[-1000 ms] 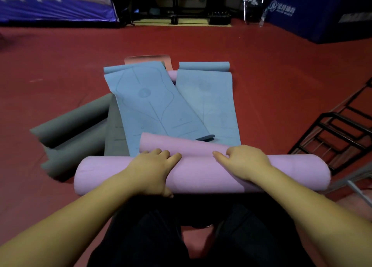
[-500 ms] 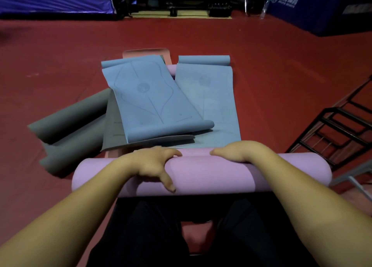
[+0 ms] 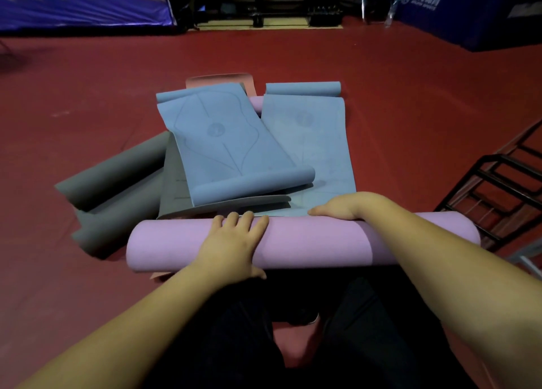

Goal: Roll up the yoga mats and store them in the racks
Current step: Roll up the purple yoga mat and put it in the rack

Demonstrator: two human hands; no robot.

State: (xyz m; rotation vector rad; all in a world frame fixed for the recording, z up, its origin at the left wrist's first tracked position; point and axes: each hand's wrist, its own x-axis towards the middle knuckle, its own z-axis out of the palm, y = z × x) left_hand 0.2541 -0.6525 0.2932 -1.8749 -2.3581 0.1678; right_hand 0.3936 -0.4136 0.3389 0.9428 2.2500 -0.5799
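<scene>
I see the pink mat (image 3: 308, 242) rolled into a thick tube across the lower middle of the frame. My left hand (image 3: 231, 242) lies spread on it; my right hand (image 3: 346, 208) curls over its far edge, fingers hidden. Blue mats (image 3: 231, 142) and grey mats (image 3: 117, 177) crowd behind. Open red floor (image 3: 410, 95) surrounds them. The black rack (image 3: 504, 183) is cut off at right.

Both forearms are bare up to the near edge of the view, with no sleeve, watch or band showing. The left hand (image 3: 231, 243) and the right hand (image 3: 349, 206) wear no gloves or rings. The fingers (image 3: 245, 220) are short and bare. Dark, near-black trousers (image 3: 234, 338) cover the legs, with a shoe tip between them barely discernible.
</scene>
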